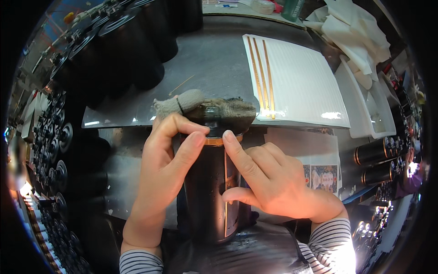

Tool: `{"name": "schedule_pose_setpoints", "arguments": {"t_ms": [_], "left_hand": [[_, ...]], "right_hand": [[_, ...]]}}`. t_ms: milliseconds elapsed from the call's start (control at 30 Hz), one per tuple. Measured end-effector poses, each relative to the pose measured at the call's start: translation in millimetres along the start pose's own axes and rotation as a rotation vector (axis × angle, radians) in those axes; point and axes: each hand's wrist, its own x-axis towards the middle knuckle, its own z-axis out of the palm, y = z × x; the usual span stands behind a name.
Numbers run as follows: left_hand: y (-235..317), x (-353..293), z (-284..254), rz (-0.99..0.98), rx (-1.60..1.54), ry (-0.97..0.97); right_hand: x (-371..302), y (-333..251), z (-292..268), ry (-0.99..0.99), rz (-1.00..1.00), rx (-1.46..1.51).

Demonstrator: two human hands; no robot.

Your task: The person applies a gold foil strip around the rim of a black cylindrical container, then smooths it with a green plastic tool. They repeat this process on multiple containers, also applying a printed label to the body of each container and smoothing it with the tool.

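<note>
A black cylinder (205, 182) stands tilted between my lap and the table edge. Around its far end runs a narrow gold strip (213, 141), and a thin gold line (226, 196) goes down its side. My left hand (166, 160) is closed, with thumb and forefinger pinched at the strip's left part; the exact grip is partly hidden. The outstretched forefinger of my right hand (267, 178) presses on the strip near that line. Its thumb lies apart, against the cylinder's side, and the other fingers are bent. Beyond the cylinder's end sits a grey cloth pad (232, 112) bound with dark cord.
On the grey table (200, 55), a white foam sheet (301, 82) carries several gold strips (260, 68). Large black cylinders (118, 59) crowd the left. At right are a white bin (365, 98), crumpled white wrapping (351, 32) and gold-banded black cylinders (372, 153).
</note>
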Motion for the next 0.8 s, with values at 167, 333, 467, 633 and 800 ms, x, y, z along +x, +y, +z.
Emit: {"name": "schedule_pose_setpoints", "arguments": {"t_ms": [167, 333, 467, 633, 800], "left_hand": [[3.7, -4.4, -9.5, 0.049, 0.188, 0.046], [-17.8, -10.8, 4.6, 0.398, 0.282, 0.221], [-40.1, -42.3, -5.6, 0.131, -0.207, 0.117], [-27.6, -49.4, -4.4, 0.195, 0.052, 0.092], [-3.1, -40.0, 3.2, 0.593, 0.738, 0.064]], "right_hand": [[9.2, -4.8, 12.6, 0.050, -0.065, -0.064], [-3.7, 2.1, 8.0, 0.071, 0.025, 0.161], [-12.8, 2.8, -11.8, -0.137, 0.373, 0.733], [-42.8, 53.2, 0.2, 0.076, 1.030, 1.490], [-58.9, 42.7, -5.8, 0.297, 1.092, 1.344]]}}
